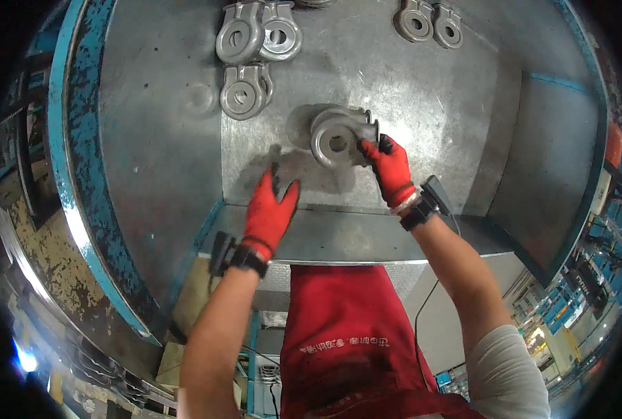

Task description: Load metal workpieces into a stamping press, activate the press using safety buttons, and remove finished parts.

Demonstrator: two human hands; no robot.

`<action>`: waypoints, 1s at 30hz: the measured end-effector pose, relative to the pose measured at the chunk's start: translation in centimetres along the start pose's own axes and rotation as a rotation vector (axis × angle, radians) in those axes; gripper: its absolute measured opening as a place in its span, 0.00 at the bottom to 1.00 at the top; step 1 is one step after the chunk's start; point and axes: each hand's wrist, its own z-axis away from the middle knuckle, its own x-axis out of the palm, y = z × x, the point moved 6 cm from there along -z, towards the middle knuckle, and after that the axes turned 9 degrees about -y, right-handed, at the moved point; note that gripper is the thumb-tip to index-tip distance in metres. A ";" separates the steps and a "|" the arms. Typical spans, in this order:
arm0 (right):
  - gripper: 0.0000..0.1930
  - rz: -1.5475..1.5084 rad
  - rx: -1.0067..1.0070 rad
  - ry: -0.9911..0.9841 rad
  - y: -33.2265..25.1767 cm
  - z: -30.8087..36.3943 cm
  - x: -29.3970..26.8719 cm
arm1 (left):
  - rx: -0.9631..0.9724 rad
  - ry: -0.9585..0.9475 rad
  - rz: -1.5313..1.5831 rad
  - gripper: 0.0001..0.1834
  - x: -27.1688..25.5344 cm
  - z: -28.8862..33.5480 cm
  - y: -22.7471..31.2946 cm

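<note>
right hand (393, 171) is nearer, gripping the round metal part (323, 145) at its ten o'clock, long axis roughly nine-to-three, overlapping a second part (337, 112); left hand (272, 213) spread, empty, part at its one-thirty.

Bare metal on the tray floor (458, 133) leaves a wide lane right of the right grip (371, 148), up to the right wall (552, 133). That grip blocks the right edge of the ringed metal part (339, 128); the side facing the left grip (281, 183) is open. A cluster of parts (250, 50) bars the upper left, a pair (424, 31) the upper right. Below, the near wall (353, 234) stands under both forearms.
</note>
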 end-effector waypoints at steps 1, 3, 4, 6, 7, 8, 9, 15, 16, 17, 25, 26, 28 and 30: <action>0.11 0.034 -0.009 0.007 0.4 -1.0 -0.3 | 0.042 0.002 0.127 0.35 0.7 -1.5 1.4; 0.13 0.109 -0.027 0.026 1.5 -2.9 -1.3 | 0.062 0.062 0.244 0.31 2.2 -5.2 2.5; 0.15 0.358 -0.058 0.035 1.0 -3.4 -1.6 | 0.069 0.093 0.309 0.29 2.8 -7.1 2.5; 0.19 0.867 -0.117 0.040 -1.1 -3.8 -1.5 | 0.001 -0.014 0.473 0.29 4.8 -11.0 0.4; 0.26 1.262 -0.144 0.046 -2.9 -3.3 -0.8 | -0.038 -0.070 0.558 0.29 5.8 -12.0 -0.6; 0.28 1.228 -0.144 0.047 -3.0 -3.5 -1.5 | -0.078 -0.088 0.573 0.29 6.3 -12.1 -0.2; 0.31 1.195 -0.145 0.047 -2.9 -4.0 -2.1 | -0.119 -0.104 0.588 0.29 6.8 -12.0 0.2; 0.48 0.408 0.066 -0.247 2.1 -7.4 -2.7 | -0.058 -0.235 0.544 0.32 7.1 -12.5 0.3; 0.48 0.435 0.082 -0.225 1.7 -6.6 -2.2 | -0.053 -0.233 0.545 0.32 6.8 -12.6 0.0; 0.48 0.465 0.099 -0.200 1.4 -5.5 -1.8 | -0.047 -0.234 0.547 0.33 6.7 -12.6 -0.2; 0.46 1.153 -0.097 0.113 2.3 1.0 -2.4 | -0.015 -0.222 -0.009 0.32 7.5 -9.9 1.7; 0.47 0.983 -0.083 0.174 3.2 0.8 -3.3 | 0.018 -0.216 0.085 0.32 8.1 -9.9 1.4; 0.48 0.639 -0.050 0.279 4.9 0.0 -5.2 | 0.057 -0.201 0.212 0.33 9.2 -9.9 0.3; 0.40 0.234 0.051 0.136 5.4 -1.3 -5.2 | 0.072 -0.180 0.284 0.34 9.8 -10.3 -0.5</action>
